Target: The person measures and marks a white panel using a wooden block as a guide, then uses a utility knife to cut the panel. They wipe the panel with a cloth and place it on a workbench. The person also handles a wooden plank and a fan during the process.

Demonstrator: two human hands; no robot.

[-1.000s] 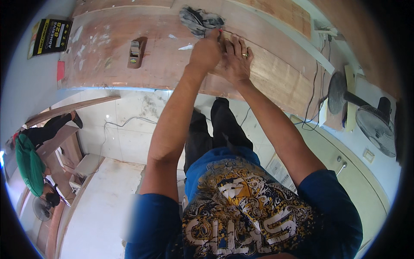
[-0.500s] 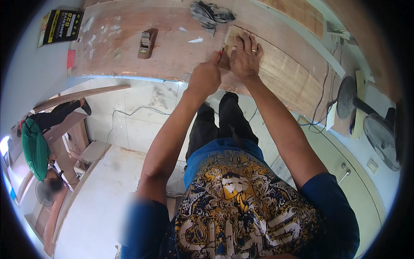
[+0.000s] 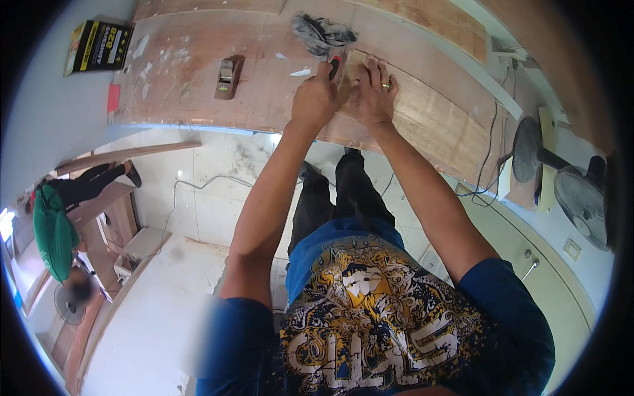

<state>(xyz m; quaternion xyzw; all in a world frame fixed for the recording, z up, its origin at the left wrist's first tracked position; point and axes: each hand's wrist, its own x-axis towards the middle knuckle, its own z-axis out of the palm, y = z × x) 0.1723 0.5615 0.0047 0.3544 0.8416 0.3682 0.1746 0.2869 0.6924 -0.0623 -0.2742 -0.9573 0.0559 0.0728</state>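
My left hand (image 3: 314,99) is closed around a slim red-and-black handled tool (image 3: 335,66), which sticks up past the fingers at the board's left end. Its working tip is too small to make out. Beside it, my right hand (image 3: 374,99) lies with its fingers stretched out on a light wooden board (image 3: 429,122), pressing near that same end. A ring shows on one finger. The board rests along the front of the workbench (image 3: 178,86). Just beyond my hands lies a crumpled grey rag (image 3: 322,34).
A small hand plane (image 3: 228,78) sits on the bench to the left, near a black-and-yellow can (image 3: 99,46). Fans (image 3: 581,201) and hanging cables (image 3: 492,155) are at the right. Another person in a green shirt (image 3: 54,224) is at the far left, beside wooden planks.
My left hand has moved away from me along the board's end, and more of the tool's handle shows. My right hand stays on the board. The view has shifted slightly.
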